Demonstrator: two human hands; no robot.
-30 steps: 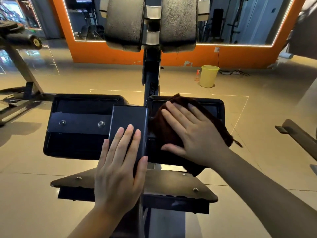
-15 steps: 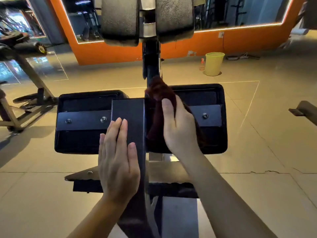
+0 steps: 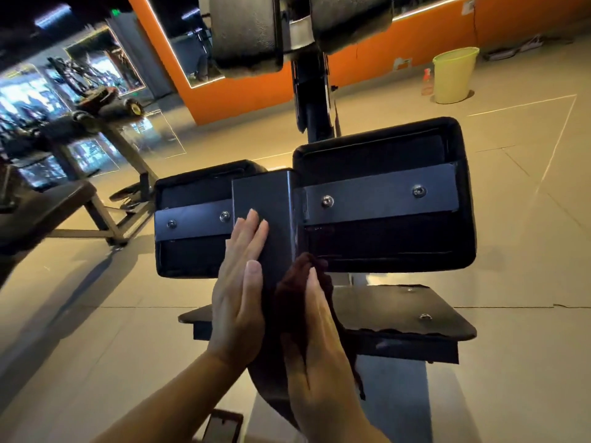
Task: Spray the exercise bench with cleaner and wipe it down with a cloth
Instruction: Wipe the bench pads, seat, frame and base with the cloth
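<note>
The black exercise bench [image 3: 383, 238] fills the middle of the view, with two pads bolted either side of a square steel post [image 3: 265, 203]. My left hand [image 3: 238, 295] lies flat with straight fingers against the post's left face. My right hand [image 3: 316, 343] presses a dark maroon cloth [image 3: 292, 289] against the post's right side, low down, below the right pad. Part of the cloth hangs under my right palm. A small red spray bottle [image 3: 427, 81] stands far off on the floor.
A yellow-green bucket [image 3: 454, 75] sits by the orange wall [image 3: 256, 87] beside the spray bottle. Two worn roller pads [image 3: 246, 30] hang above the post. Another bench [image 3: 48, 212] and gym machines stand at the left. A steel foot plate [image 3: 399, 311] lies below the pads.
My right hand has slid the cloth down the post's right side, from the right pad's inner edge to below the pad. My left hand stays flat on the post. The view has swung left.
</note>
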